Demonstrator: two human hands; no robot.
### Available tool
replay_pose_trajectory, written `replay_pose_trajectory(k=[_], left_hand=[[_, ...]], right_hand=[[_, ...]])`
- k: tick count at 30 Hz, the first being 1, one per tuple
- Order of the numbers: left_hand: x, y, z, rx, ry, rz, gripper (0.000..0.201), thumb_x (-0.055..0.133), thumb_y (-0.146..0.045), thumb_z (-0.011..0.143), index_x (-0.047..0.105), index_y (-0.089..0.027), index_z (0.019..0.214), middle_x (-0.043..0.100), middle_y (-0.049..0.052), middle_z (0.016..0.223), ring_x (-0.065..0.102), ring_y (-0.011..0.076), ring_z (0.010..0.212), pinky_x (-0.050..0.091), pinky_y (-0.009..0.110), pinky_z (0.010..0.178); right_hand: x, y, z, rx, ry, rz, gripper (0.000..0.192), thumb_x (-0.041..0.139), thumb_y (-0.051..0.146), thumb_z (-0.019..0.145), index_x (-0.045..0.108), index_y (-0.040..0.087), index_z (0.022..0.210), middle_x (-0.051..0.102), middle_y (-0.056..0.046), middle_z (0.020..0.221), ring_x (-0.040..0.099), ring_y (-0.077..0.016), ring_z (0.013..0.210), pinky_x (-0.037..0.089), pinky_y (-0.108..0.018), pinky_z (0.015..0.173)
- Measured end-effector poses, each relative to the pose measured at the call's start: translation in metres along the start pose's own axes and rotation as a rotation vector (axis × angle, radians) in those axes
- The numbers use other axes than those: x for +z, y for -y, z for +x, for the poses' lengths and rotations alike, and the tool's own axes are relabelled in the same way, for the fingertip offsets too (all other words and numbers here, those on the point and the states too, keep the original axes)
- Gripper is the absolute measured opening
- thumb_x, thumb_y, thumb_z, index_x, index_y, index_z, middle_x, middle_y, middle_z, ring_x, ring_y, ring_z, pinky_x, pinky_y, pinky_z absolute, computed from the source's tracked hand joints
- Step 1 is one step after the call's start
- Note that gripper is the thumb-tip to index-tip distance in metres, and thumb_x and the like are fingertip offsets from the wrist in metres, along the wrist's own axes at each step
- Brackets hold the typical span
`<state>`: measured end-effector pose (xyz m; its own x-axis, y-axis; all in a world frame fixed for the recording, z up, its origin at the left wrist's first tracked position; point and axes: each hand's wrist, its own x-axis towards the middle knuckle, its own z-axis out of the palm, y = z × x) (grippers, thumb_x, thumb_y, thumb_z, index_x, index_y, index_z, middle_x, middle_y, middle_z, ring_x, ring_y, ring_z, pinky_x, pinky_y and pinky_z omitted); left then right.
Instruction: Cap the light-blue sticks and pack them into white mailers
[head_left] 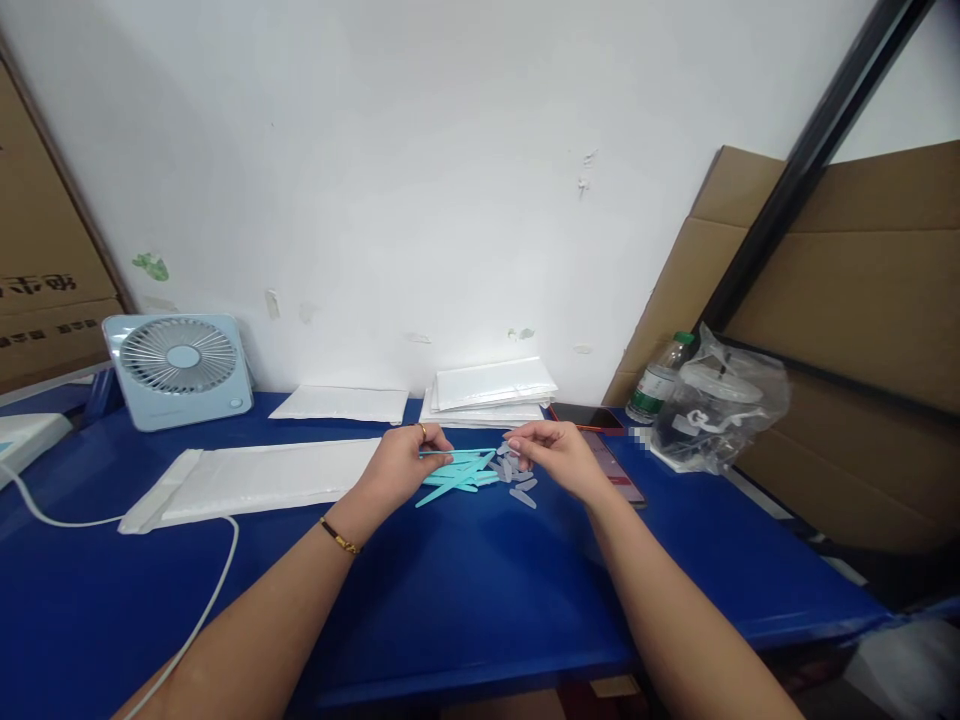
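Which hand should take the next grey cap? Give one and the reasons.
Right, probably. The right hand hovers directly over the grey caps, fingertips among them. The left hand already pinches a teal stick and sits farther from the caps.

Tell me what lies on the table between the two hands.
Head view: between the left hand and right hand lie turquoise sticks and small translucent caps.

On a table (465,600) against a wall, two hands meet over a small pile of sticks (459,474) at the centre. A padded envelope (255,482) lies to the left, a fan (178,368) behind it. Stacked envelopes (491,392) sit behind the sticks; a bagged jar (716,405) stands right.
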<state>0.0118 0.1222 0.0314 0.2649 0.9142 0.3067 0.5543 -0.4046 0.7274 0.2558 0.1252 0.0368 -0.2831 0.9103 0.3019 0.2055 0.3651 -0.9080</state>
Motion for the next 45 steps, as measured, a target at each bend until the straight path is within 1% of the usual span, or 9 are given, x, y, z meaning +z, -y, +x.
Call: replay_pose_trajectory(k=[11,20,23,27,30,33,37,40,45], left_hand=[[0.001,0.003,0.001,-0.021,0.029,-0.029,0.014,0.059,-0.033,0.070,0.061,-0.019,0.072,0.063,-0.002,0.072,0.055,0.0123,0.066,0.039,0.023,0.057],[0.007,-0.002,-0.002,-0.012,0.083,0.071,0.016,0.057,-0.034,0.072,0.063,-0.020,0.076,0.065,-0.001,0.074,0.057,0.0145,0.070,0.042,0.024,0.061],[0.010,-0.004,-0.003,0.038,0.044,0.180,0.029,0.057,-0.035,0.074,0.062,-0.022,0.099,0.065,0.003,0.095,0.058,0.0188,0.089,0.045,0.029,0.076],[0.012,0.003,-0.005,0.039,-0.093,0.375,0.068,0.051,-0.047,0.078,0.031,-0.016,0.137,0.040,0.013,0.137,0.037,0.0269,0.124,0.034,0.038,0.099],[0.014,0.012,-0.006,0.058,0.105,0.456,0.071,0.048,-0.052,0.079,0.031,-0.016,0.138,0.039,0.013,0.139,0.034,0.0277,0.127,0.032,0.039,0.101],[0.016,0.018,-0.007,0.106,0.261,0.500,0.061,0.052,-0.051,0.078,0.042,-0.024,0.132,0.048,0.008,0.132,0.041,0.0273,0.122,0.035,0.037,0.097],[0.016,0.016,-0.006,0.146,0.294,0.471,0.040,0.053,-0.038,0.080,0.057,-0.027,0.118,0.059,0.005,0.117,0.051,0.0230,0.108,0.040,0.032,0.089],[0.018,0.012,-0.006,0.200,0.356,0.393,0.038,0.062,-0.038,0.073,0.062,-0.028,0.111,0.063,0.002,0.109,0.055,0.0210,0.100,0.042,0.029,0.086],[0.025,0.007,-0.010,0.240,0.467,0.321,0.029,0.064,-0.038,0.072,0.068,-0.027,0.099,0.067,0.000,0.101,0.060,0.0177,0.090,0.043,0.025,0.079]], right_hand=[[-0.002,-0.002,-0.002,-0.073,0.020,-0.017,0.030,0.067,0.037,0.072,0.070,0.015,0.094,0.068,-0.007,0.071,0.063,-0.0166,0.062,0.051,-0.028,0.056],[0.021,-0.004,-0.002,-0.119,0.115,-0.078,0.029,0.063,0.037,0.075,0.070,0.017,0.095,0.069,-0.006,0.076,0.065,-0.0168,0.066,0.052,-0.029,0.062],[0.014,-0.006,0.000,-0.125,0.086,-0.174,0.027,0.063,0.036,0.075,0.071,0.016,0.092,0.069,-0.006,0.074,0.064,-0.0164,0.063,0.050,-0.027,0.058],[-0.013,-0.017,0.007,-0.030,-0.132,-0.138,0.030,0.065,0.036,0.071,0.069,0.012,0.089,0.067,-0.007,0.063,0.063,-0.0172,0.058,0.049,-0.026,0.054],[-0.026,-0.025,0.012,0.022,-0.266,-0.089,0.032,0.068,0.036,0.067,0.067,0.011,0.086,0.066,-0.006,0.060,0.063,-0.0175,0.058,0.049,-0.027,0.056],[-0.027,-0.026,0.014,0.064,-0.271,-0.082,0.032,0.069,0.036,0.065,0.067,0.011,0.084,0.065,-0.006,0.059,0.063,-0.0174,0.057,0.048,-0.026,0.054],[-0.023,-0.028,0.015,0.048,-0.253,-0.081,0.032,0.068,0.037,0.067,0.068,0.011,0.086,0.065,-0.005,0.058,0.062,-0.0162,0.057,0.048,-0.026,0.055],[-0.018,-0.040,0.019,0.042,-0.192,-0.089,0.034,0.067,0.037,0.068,0.069,0.011,0.089,0.068,-0.007,0.063,0.064,-0.0178,0.061,0.049,-0.027,0.058],[0.005,-0.059,0.029,-0.046,-0.028,-0.361,0.023,0.064,0.033,0.071,0.073,0.017,0.087,0.071,-0.006,0.078,0.065,-0.0183,0.069,0.049,-0.027,0.063]])
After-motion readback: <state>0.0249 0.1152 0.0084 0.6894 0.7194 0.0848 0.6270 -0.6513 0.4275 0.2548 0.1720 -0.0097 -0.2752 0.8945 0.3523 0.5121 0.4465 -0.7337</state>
